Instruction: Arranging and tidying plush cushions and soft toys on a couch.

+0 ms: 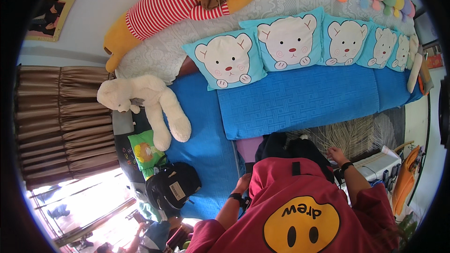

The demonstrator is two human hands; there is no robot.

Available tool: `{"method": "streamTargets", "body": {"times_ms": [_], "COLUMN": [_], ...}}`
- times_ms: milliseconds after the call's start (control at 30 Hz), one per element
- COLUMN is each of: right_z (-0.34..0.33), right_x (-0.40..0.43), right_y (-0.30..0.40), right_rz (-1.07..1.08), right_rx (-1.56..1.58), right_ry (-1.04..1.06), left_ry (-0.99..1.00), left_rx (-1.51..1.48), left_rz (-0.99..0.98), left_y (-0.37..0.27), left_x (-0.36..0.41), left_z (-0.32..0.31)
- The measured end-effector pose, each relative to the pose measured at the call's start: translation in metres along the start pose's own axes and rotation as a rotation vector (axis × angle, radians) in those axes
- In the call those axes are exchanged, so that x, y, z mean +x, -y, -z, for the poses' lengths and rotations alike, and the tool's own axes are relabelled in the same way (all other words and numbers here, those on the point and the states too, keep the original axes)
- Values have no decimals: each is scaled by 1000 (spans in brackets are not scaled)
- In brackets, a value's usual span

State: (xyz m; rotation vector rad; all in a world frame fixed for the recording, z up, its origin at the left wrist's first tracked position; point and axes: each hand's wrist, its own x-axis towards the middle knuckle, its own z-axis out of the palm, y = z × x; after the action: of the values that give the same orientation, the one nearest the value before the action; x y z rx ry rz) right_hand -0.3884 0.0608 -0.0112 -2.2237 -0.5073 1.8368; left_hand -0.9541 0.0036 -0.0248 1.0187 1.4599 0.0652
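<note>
My left hand (243, 183) hangs beside the hem of my red shirt (288, 186), near the edge of the blue-covered sofa (197, 179). Its fingers are partly hidden, and no held thing shows. On the other side, my right hand (336, 156) hovers with loosely bent fingers above a dark rug with a feather pattern (351, 131), and nothing is in it. Both wrists wear dark bands. Before me, several light-blue cushions with bear faces (228, 61) lean along the sofa's back. A cream plush bear (149, 100) lies at the sofa's left corner.
A black backpack (175, 186) and a green cushion (143, 147) rest on the sofa's left arm section. A white table (376, 165) stands at right beside an orange item (406, 179). Another person (154, 233) is at lower left, near the bright window. A plush dog (158, 10) lies along the lace-covered back.
</note>
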Motion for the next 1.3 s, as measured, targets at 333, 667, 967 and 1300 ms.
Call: {"method": "streamTargets", "body": {"times_ms": [333,667,967,1300], "right_z": [-2,-5,-3,-8], "right_x": [-2,-4,-4,-7], "right_y": [8,10,11,19], "right_rz": [42,35,0,19], "right_rx": [50,48,-30,-35], "right_ry": [-18,-31,28,17], "left_ry": [27,-2,10,-3], "left_rx": [347,457,108,71], "left_rz": [-308,-334,-12,-138], "left_y": [39,27,4,33], "left_x": [-5,14,17,13], "left_z": [-2,7,9,1]}}
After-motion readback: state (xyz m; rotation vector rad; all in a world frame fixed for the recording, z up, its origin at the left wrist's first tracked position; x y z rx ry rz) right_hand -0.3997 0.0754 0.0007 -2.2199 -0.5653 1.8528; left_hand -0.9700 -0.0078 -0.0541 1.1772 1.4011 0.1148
